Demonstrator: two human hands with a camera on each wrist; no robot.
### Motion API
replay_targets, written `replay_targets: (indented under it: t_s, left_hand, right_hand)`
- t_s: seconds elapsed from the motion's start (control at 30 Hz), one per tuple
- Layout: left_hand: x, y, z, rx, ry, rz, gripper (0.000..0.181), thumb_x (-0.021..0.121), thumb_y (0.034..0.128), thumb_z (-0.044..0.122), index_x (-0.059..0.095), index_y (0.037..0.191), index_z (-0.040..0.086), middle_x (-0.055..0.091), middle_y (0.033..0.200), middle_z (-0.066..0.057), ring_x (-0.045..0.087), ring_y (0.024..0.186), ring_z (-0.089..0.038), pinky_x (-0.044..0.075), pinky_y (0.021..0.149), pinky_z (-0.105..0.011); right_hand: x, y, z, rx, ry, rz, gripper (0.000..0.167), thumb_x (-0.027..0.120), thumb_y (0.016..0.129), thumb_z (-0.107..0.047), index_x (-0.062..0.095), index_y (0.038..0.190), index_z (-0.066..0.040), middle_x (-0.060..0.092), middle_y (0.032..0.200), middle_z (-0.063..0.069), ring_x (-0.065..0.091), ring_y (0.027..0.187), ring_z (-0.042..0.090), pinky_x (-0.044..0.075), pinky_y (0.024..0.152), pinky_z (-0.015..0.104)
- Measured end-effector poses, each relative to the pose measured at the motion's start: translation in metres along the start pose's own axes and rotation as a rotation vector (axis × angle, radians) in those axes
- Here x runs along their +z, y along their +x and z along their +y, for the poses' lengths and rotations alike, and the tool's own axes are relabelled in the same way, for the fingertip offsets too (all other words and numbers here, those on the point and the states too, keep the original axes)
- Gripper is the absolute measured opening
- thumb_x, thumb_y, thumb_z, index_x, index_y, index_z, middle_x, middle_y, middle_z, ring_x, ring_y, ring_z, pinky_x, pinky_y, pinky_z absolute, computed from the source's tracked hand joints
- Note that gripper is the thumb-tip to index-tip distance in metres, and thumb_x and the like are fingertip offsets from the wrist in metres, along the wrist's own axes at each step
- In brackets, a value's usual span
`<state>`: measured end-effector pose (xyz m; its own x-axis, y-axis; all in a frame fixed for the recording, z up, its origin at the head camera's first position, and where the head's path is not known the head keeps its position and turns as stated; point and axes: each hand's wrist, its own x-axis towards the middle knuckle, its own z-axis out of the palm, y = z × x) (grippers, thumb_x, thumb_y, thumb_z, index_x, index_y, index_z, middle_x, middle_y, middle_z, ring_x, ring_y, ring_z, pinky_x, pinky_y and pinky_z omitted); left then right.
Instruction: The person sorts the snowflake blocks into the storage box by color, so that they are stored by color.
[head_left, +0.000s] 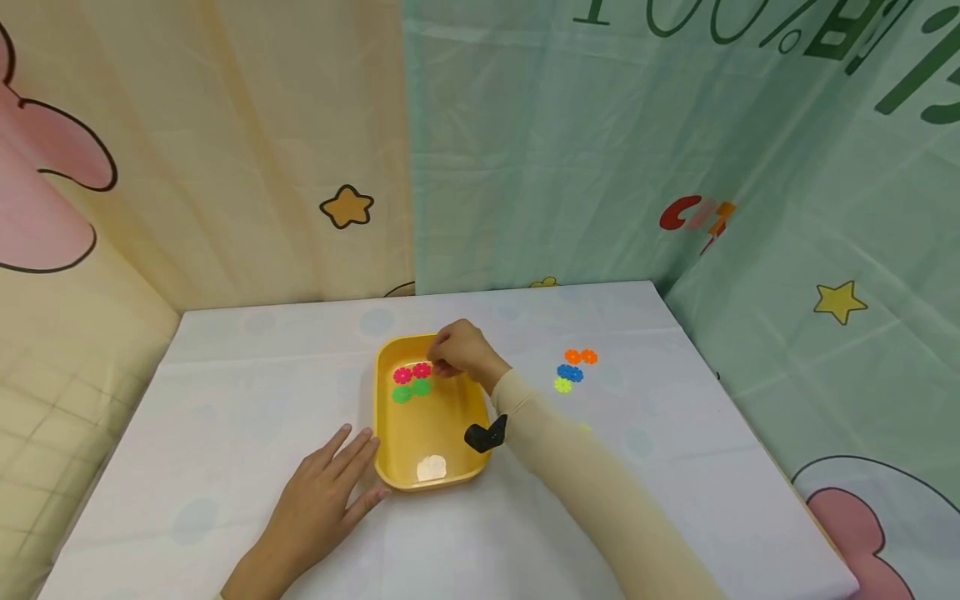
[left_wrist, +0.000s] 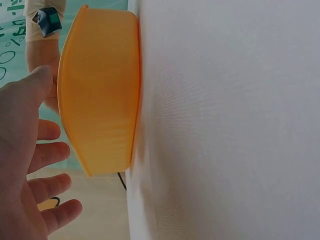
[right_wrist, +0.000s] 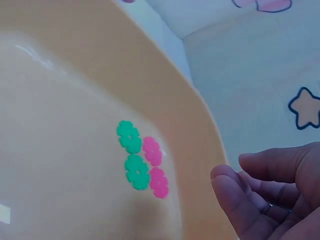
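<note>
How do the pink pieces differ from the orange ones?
The pink pieces lie inside the yellow tray; the orange pieces lie on the white table. The pink pieces are left of the right hand; the orange pieces, right of it. Both pairs have scalloped outlines.

White table [head_left: 240, 433] here, pale spots on it. Yellow tray [head_left: 431, 437] sits just right of the left hand [head_left: 322, 492] and below the right hand [head_left: 467, 354]. Over to the right of the right hand: two orange bits [head_left: 589, 357], a couple of overlapping blue ones [head_left: 570, 372], then one yellow bit [head_left: 562, 385]. Another speck of yellow peeks out past the right forearm, mostly hidden.
</note>
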<state>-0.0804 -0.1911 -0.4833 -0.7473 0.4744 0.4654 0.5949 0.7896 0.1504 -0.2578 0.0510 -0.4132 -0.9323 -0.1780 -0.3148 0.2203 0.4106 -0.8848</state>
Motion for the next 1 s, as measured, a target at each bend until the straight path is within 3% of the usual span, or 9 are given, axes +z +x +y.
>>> replay_targets:
  t_s: [0.13, 0.27, 0.6, 0.83, 1.0]
  left_hand:
    - [0.001, 0.0, 0.0, 0.001, 0.0, 0.0, 0.068, 0.059, 0.0973, 0.058, 0.062, 0.14, 0.006, 0.059, 0.146, -0.009, 0.05, 0.138, -0.036, 0.053, 0.093, -0.054]
    - [0.001, 0.0, 0.0, -0.002, 0.004, -0.005, 0.068, 0.058, 0.0977, 0.059, 0.062, 0.139, 0.006, 0.059, 0.146, -0.009, 0.05, 0.137, -0.036, 0.053, 0.093, -0.054]
    - [0.002, 0.002, 0.002, -0.01, 0.005, -0.01, 0.067, 0.064, 0.0953, 0.056, 0.061, 0.14, 0.006, 0.059, 0.146, -0.008, 0.05, 0.138, -0.036, 0.053, 0.093, -0.053]
    - [0.002, 0.004, 0.002, 0.019, -0.009, 0.023, 0.07, 0.054, 0.0988, 0.061, 0.062, 0.139, 0.004, 0.061, 0.144, -0.012, 0.051, 0.136, -0.038, 0.054, 0.091, -0.054]
    - [0.002, 0.004, 0.002, 0.017, -0.011, 0.027, 0.07, 0.053, 0.0992, 0.062, 0.062, 0.139, 0.005, 0.061, 0.144, -0.011, 0.052, 0.135, -0.037, 0.054, 0.091, -0.054]
  right_hand:
    - [-0.029, -0.005, -0.003, 0.027, 0.085, 0.034, 0.009, 0.069, 0.096, -0.005, 0.07, 0.099, 0.003, 0.07, 0.082, 0.015, 0.068, 0.061, 0.018, 0.062, 0.063, 0.029]
    - [-0.059, -0.01, 0.002, 0.047, 0.103, 0.072, 0.011, 0.069, 0.096, -0.008, 0.07, 0.102, 0.001, 0.068, 0.082, 0.011, 0.068, 0.065, 0.017, 0.062, 0.066, 0.028]
    - [-0.131, -0.024, 0.039, 0.055, 0.094, 0.189, 0.018, 0.067, 0.097, -0.01, 0.067, 0.11, 0.003, 0.07, 0.101, 0.022, 0.069, 0.069, 0.015, 0.062, 0.068, 0.027]
    - [-0.163, -0.031, 0.07, 0.096, 0.072, 0.297, 0.023, 0.065, 0.099, -0.013, 0.066, 0.114, 0.005, 0.067, 0.106, 0.021, 0.066, 0.072, 0.015, 0.061, 0.069, 0.025]
    - [-0.175, -0.037, 0.086, 0.129, -0.035, 0.326, 0.026, 0.065, 0.099, -0.017, 0.067, 0.116, 0.003, 0.067, 0.11, 0.018, 0.065, 0.079, 0.017, 0.061, 0.078, 0.03]
